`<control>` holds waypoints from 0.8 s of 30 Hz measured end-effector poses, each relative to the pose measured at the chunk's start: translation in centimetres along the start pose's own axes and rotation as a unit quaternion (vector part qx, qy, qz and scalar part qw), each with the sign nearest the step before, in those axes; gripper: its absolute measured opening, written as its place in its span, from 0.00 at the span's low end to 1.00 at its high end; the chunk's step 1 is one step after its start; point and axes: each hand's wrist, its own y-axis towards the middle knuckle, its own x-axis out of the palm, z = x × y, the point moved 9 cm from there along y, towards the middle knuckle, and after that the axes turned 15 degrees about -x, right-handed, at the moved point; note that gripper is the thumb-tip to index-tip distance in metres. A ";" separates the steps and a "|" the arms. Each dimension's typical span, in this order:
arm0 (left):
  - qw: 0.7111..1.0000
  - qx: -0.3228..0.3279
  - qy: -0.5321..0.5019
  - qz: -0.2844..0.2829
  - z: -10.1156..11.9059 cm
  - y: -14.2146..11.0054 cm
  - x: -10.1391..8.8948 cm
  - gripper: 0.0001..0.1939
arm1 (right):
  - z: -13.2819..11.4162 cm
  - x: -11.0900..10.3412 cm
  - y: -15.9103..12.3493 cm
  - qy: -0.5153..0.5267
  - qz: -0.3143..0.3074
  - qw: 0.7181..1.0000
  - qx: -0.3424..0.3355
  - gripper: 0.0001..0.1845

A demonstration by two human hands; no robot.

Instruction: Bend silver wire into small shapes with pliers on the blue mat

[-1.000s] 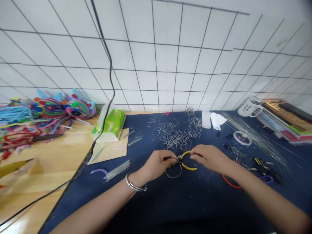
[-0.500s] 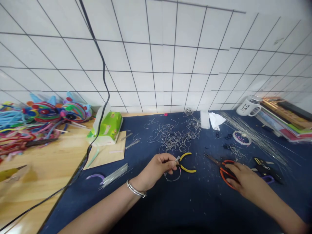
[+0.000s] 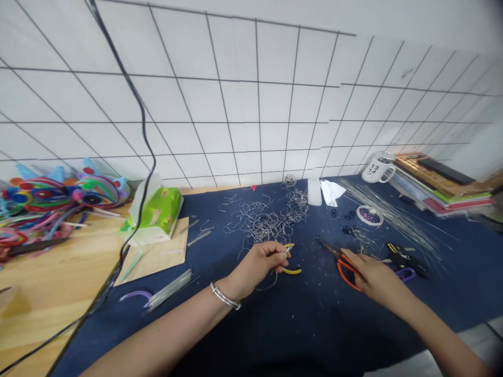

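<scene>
My left hand (image 3: 265,260), with a silver bangle on the wrist, is closed in a pinch on a small silver wire piece (image 3: 288,249). Partly hidden behind its fingers, yellow-handled pliers (image 3: 293,271) lie on the dark blue cloth. A thin wire loop (image 3: 269,284) shows just below the hand. On the right, my right hand (image 3: 371,275) has its fingers closed around the orange handles of long-nosed pliers (image 3: 346,268), whose dark jaws point up and left. Beyond my hands spreads a tangled heap of cut wires (image 3: 267,220).
Straight wires (image 3: 171,290) lie at left near a purple strip (image 3: 135,294). A tissue pack (image 3: 167,209), a black cable (image 3: 143,125) and colourful crafts (image 3: 98,191) are farther left. At right are a mug (image 3: 373,172), long wires (image 3: 393,214), a bead dish (image 3: 369,215) and books (image 3: 444,183).
The view has swung right, so the scene sits farther left. My right hand now wraps the orange handles more closely. My left hand covers more of the yellow-handled pliers.
</scene>
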 end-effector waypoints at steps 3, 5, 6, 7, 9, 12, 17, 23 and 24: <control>1.000 -0.005 0.006 -0.007 0.2 1.9 2.0 0.10 | 0.2 -1.1 -0.8 0.133 0.037 0.990 0.036 0.31; 1.000 -0.007 0.017 -0.021 0.5 3.2 3.9 0.11 | 0.0 -1.8 -1.4 0.232 0.074 0.968 0.054 0.30; 0.999 -0.007 0.024 -0.028 0.7 3.8 4.8 0.11 | -0.3 -2.0 -1.7 0.278 0.078 0.956 0.057 0.29; 0.999 -0.007 0.033 -0.034 0.9 4.4 5.9 0.11 | -0.6 -2.0 -2.0 0.321 0.081 0.942 0.059 0.27; 0.998 -0.004 0.047 -0.044 1.6 5.4 7.9 0.11 | -1.2 -1.9 -2.5 0.399 0.081 0.911 0.065 0.24; 0.996 0.005 0.060 -0.062 2.6 6.6 11.0 0.11 | -1.8 -2.0 -3.4 0.498 0.087 0.860 0.066 0.22; 0.992 0.015 0.072 -0.101 3.7 7.8 15.5 0.12 | -1.1 -3.7 -5.2 0.502 0.106 0.855 0.078 0.11; 0.986 0.031 0.088 -0.139 4.2 8.2 18.8 0.11 | -0.4 -5.1 -6.5 0.429 0.126 0.892 0.063 0.16; 0.985 0.029 0.092 -0.146 4.1 8.3 19.2 0.11 | -0.3 -5.1 -6.6 0.429 0.127 0.892 0.062 0.16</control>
